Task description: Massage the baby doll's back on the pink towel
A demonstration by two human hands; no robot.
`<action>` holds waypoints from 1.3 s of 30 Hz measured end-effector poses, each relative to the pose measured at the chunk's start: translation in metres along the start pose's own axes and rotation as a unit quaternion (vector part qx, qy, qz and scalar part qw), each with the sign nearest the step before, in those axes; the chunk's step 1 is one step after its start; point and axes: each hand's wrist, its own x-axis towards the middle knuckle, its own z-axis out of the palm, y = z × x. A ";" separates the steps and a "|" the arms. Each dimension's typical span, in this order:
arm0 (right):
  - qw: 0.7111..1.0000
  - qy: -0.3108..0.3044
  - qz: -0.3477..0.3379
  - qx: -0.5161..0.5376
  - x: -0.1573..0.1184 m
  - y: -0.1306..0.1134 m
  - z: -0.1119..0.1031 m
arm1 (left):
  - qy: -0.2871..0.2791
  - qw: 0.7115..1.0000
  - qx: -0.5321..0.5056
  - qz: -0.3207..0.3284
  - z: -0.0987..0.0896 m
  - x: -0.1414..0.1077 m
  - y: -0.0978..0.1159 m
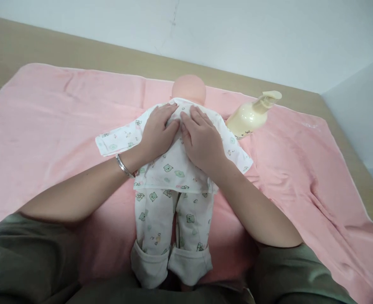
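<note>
A baby doll (189,88) lies on a pink blanket, its bald head pointing away from me and its face out of sight. It wears a white printed top (173,171) and matching trousers (156,219) with turned-up cuffs. My left hand (161,131) rests flat on the upper left of the top, fingers stretched out. On the upper right of the top lies my right hand (202,137), also flat with extended fingers. The thumbs are close to each other near the middle. Neither hand grips anything. A silver bangle (124,166) circles my left wrist.
A cream pump bottle (249,116) leans at a tilt beside the doll's right-hand sleeve. The pink blanket (47,126) covers most of a wooden table (88,52). White walls (237,38) rise behind the table and at the right. The blanket is wrinkled on the right.
</note>
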 end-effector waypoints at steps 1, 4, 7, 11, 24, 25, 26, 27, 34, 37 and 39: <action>0.999 0.004 -0.033 0.009 0.002 0.003 0.002 | 0.004 1.000 -0.003 0.008 0.000 0.000 0.000; 0.996 0.017 -0.073 0.042 0.010 0.019 0.008 | 0.007 1.000 -0.008 0.015 0.000 -0.001 0.000; 0.997 0.031 -0.030 0.071 0.018 0.035 0.013 | 0.005 1.000 -0.003 -0.001 0.000 -0.001 0.000; 0.997 0.033 0.009 0.069 0.019 0.039 0.013 | -0.001 1.000 -0.001 -0.002 0.000 -0.001 0.001; 0.996 0.064 -0.012 0.062 0.018 0.043 0.020 | -0.003 1.000 0.001 -0.010 -0.001 -0.001 0.001; 0.996 0.063 -0.012 0.062 0.018 0.042 0.019 | -0.002 1.000 -0.001 -0.010 -0.001 -0.001 0.001; 0.996 0.062 -0.011 0.063 0.018 0.042 0.019 | -0.002 1.000 -0.002 -0.009 -0.001 -0.001 0.000; 0.996 0.061 -0.009 0.064 0.018 0.041 0.019 | -0.001 1.000 -0.003 -0.007 -0.001 -0.001 0.000; 0.996 0.066 -0.009 0.054 0.019 0.040 0.018 | 0.000 1.000 -0.004 -0.008 -0.001 -0.001 0.000; 0.996 0.066 -0.006 0.054 0.019 0.039 0.018 | -0.002 1.000 -0.002 -0.012 -0.001 -0.001 0.001; 0.996 0.064 -0.006 0.056 0.018 0.039 0.018 | -0.003 1.000 -0.002 -0.013 -0.002 -0.001 0.002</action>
